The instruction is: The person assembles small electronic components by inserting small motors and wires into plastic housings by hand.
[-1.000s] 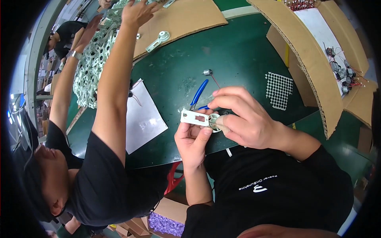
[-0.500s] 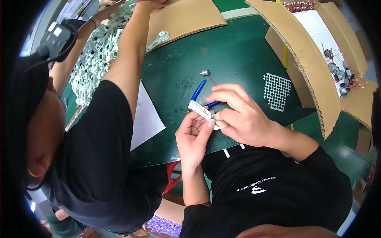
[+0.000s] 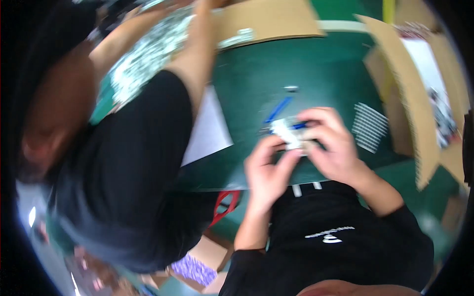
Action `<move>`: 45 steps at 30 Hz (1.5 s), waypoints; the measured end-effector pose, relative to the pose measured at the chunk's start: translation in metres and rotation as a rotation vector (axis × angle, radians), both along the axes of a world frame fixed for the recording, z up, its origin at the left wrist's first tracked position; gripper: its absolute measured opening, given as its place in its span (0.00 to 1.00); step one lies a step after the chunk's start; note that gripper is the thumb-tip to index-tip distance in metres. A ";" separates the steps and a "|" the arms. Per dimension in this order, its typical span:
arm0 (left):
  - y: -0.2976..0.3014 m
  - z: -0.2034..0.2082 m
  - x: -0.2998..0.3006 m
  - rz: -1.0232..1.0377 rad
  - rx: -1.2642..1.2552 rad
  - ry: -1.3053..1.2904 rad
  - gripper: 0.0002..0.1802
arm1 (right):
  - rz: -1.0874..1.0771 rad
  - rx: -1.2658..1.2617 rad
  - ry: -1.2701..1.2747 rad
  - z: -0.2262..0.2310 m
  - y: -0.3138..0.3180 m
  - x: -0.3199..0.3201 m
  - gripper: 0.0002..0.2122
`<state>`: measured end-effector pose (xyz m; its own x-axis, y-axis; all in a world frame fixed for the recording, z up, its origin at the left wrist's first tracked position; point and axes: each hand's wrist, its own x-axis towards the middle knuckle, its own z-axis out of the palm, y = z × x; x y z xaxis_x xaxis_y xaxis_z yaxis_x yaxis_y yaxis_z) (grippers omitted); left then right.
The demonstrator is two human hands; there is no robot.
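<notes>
My left hand (image 3: 269, 170) grips a small white plastic part (image 3: 284, 130) between thumb and fingers, above the table near its front edge. My right hand (image 3: 333, 145) is closed at the part's lower end, thumb and fingertips together against it; motion blur hides any smaller piece there. Just beyond lies a cutting tool with blue handles (image 3: 280, 109), partly covered by the part and my right fingers. A small silver motor (image 3: 291, 89) rests on the table past the handles.
A perforated white sheet (image 3: 370, 127) lies right of my hands, beside an open cardboard box (image 3: 402, 93) holding motors. White paper (image 3: 210, 130) lies to the left. A co-worker's arm (image 3: 195, 64) reaches over a pile of white parts (image 3: 143, 61). Flat cardboard (image 3: 271, 19) lies at the back.
The whole view has shifted and blurred, so things sit farther right in it. Both hands stay at the white plastic part, which looks more steeply tilted.
</notes>
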<state>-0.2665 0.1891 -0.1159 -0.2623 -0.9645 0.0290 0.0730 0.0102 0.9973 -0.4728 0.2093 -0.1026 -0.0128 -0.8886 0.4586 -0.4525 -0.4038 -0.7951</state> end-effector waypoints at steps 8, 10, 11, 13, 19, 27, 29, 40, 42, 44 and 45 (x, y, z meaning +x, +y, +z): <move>-0.004 -0.017 -0.027 -0.132 0.045 0.296 0.08 | -0.034 0.022 0.026 -0.001 0.013 -0.010 0.05; -0.005 -0.013 -0.022 -0.121 -0.002 0.247 0.08 | -0.021 0.046 -0.031 -0.001 0.013 -0.008 0.04; -0.005 -0.013 -0.020 -0.125 -0.036 0.204 0.08 | -0.011 0.041 -0.031 0.000 0.011 -0.009 0.04; -0.004 -0.007 -0.021 -0.107 -0.045 0.207 0.07 | 0.001 0.088 -0.029 0.002 0.011 -0.012 0.04; -0.006 0.009 -0.036 0.017 -0.303 0.088 0.05 | 0.010 0.111 0.000 -0.003 0.014 -0.018 0.05; -0.008 0.016 -0.039 0.076 -0.557 -0.172 0.07 | 0.036 0.050 0.091 0.017 0.011 -0.008 0.12; -0.008 0.017 -0.042 0.129 -0.695 -0.272 0.11 | 0.030 0.019 0.130 0.017 0.009 -0.007 0.14; -0.028 0.037 -0.030 0.219 -1.005 -0.430 0.16 | 0.022 0.082 0.070 0.008 0.015 -0.017 0.15; -0.029 0.045 -0.029 0.181 -1.063 -0.455 0.17 | 0.048 0.142 0.003 0.007 0.016 -0.017 0.20; -0.032 0.052 -0.027 0.163 -1.077 -0.469 0.17 | 0.057 0.154 -0.001 0.007 0.012 -0.014 0.22; -0.032 0.055 -0.027 0.150 -1.101 -0.494 0.18 | 0.074 0.155 -0.012 0.006 0.012 -0.012 0.24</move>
